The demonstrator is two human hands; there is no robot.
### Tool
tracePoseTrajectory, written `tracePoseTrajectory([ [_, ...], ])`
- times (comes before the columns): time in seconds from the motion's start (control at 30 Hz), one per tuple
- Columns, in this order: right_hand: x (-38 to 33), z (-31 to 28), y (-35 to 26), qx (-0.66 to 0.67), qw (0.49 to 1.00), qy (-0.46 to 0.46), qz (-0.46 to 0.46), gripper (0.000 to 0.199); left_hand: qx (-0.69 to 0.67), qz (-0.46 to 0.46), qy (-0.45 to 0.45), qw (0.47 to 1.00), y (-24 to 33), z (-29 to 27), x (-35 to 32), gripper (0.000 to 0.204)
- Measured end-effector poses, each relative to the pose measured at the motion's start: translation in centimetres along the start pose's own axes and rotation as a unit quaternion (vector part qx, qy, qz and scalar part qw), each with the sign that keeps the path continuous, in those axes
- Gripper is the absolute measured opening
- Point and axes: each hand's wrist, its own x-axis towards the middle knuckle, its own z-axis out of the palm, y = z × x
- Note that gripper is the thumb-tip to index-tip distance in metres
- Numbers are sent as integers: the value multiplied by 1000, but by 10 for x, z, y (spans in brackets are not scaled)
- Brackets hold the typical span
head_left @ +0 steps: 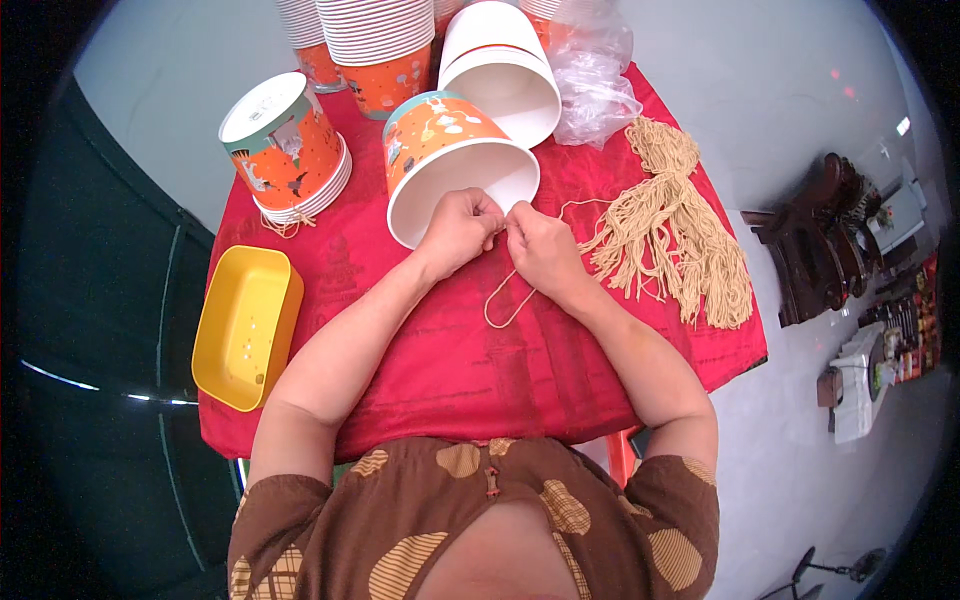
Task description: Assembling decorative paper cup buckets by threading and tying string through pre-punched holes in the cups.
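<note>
An orange patterned paper bucket (448, 125) lies on its side on the red cloth, its white mouth facing me. At the lower right of its rim, my left hand (462, 232) is closed in a pinch, with the fingertips close to those of my right hand (543, 250). My right hand is pinched on a tan string (505, 325), which hangs in a loop below it; another stretch runs off to the right. What the left fingertips grip is hidden. Beyond my right hand lies a bundle of tan strings (680, 230), tied near its top.
A yellow plastic tub (246, 325) with small bits inside stands at the left. Upside-down nested buckets (283, 150) with string at their rims stand behind it. Tall bucket stacks (378, 50), white tipped buckets (505, 85) and a clear plastic bag (592, 90) fill the far edge.
</note>
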Motion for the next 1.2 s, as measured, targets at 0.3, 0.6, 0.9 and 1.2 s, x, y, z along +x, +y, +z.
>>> tracePoseTrajectory([
  [0.3, -2, 3, 3, 47, 999, 8, 5, 9, -38, -25, -22, 999, 0, -4, 0, 8],
  [0.6, -2, 7, 5, 37, 999, 20, 33, 8, -48, -39, -37, 997, 1, -5, -1, 14],
  [0.9, -1, 6, 5, 61, 996, 19, 55, 9, -41, -54, -34, 997, 6, -8, 0, 17],
  [1.2, 0, 6, 4, 69, 996, 17, 59, 8, 204, 98, 2, 974, 0, -10, 0, 9],
])
